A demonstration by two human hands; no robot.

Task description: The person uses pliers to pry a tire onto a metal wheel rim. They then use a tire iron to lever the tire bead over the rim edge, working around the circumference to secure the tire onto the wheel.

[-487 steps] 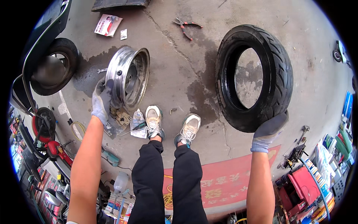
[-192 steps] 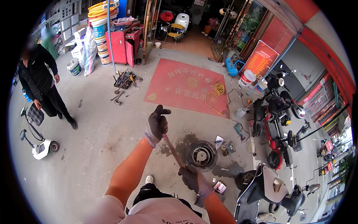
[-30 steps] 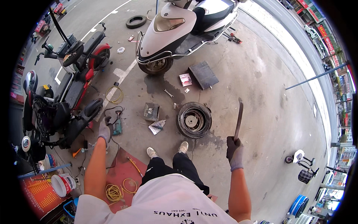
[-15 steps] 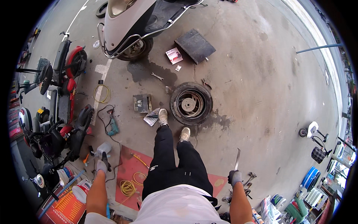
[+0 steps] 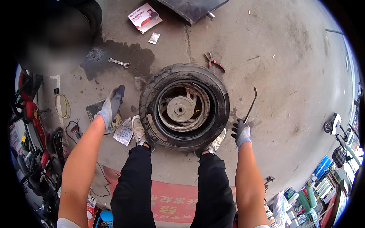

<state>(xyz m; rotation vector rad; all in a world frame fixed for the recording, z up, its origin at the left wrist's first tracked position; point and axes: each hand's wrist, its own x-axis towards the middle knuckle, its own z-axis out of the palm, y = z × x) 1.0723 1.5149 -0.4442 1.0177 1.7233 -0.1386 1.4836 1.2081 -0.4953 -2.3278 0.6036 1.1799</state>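
Observation:
A tyre (image 5: 148, 106) lies flat between my feet, with a metal rim (image 5: 181, 109) inside it. My left hand (image 5: 110, 102), in a grey glove, is open left of the tyre, fingers stretched forward, holding nothing visible. My gloved right hand (image 5: 241, 131), right of the tyre, grips a dark, bent metal pry bar (image 5: 251, 104) that points forward. Pliers (image 5: 213, 62) with red handles and a wrench (image 5: 118, 62) lie beyond the tyre. A dark box (image 5: 95, 110) and a crumpled plastic packet (image 5: 123, 131) lie to the left.
Parked scooters (image 5: 36, 140) crowd the left. A dark board (image 5: 194, 7), a booklet (image 5: 144, 18) and a sachet (image 5: 154, 38) lie ahead. A red mat (image 5: 171, 197) is under my legs; cords and a hose (image 5: 64, 104) lie left. A small white scooter (image 5: 334, 121) and piled goods stand right.
Sixteen seconds ago I held rim and tyre separately; now the rim sits inside the tyre. Since half a second ago, I have moved up to the tyre and my hands have come forward beside it.

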